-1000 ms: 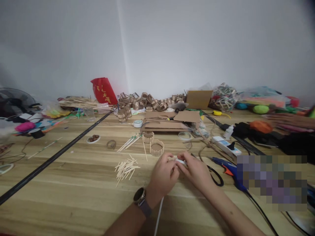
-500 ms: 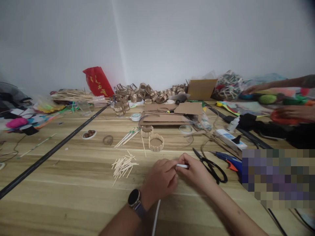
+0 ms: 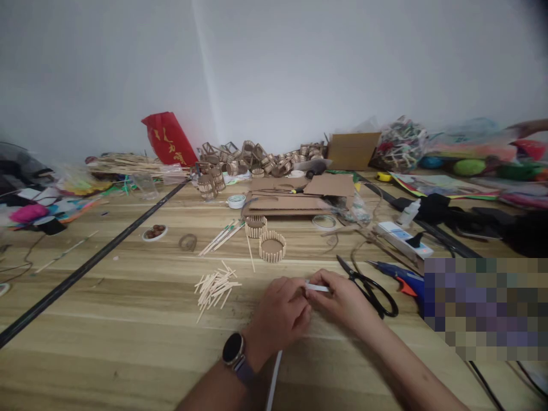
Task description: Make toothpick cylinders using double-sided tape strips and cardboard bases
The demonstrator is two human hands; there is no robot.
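Note:
Fingertip to fingertip, my left hand (image 3: 282, 308) and my right hand (image 3: 338, 294) pinch a narrow white strip (image 3: 319, 287). A longer stretch of white strip (image 3: 275, 377) runs from under my left hand toward the table's near edge. My left wrist wears a watch (image 3: 233, 347). To the left of my hands lies a loose pile of short wooden sticks (image 3: 216, 290). Beyond them stand two round holders walled with sticks, the nearer holder (image 3: 272, 248) and the farther holder (image 3: 256, 227). Black-handled scissors (image 3: 370, 291) rest just right of my right hand.
A blue glue gun (image 3: 391, 273) lies right of the scissors, near a white power strip (image 3: 402, 238) and a glue bottle (image 3: 410, 211). Stacked cardboard (image 3: 291, 204) and many stick frames fill the back. A dish of brown beads (image 3: 154, 233) sits left. Another person's hand (image 3: 528, 127) shows far right.
My hands stay nearly in place, still pinching the white strip. At the far right, the other person's hands have drawn back, leaving one partly visible. The view has shifted slightly.

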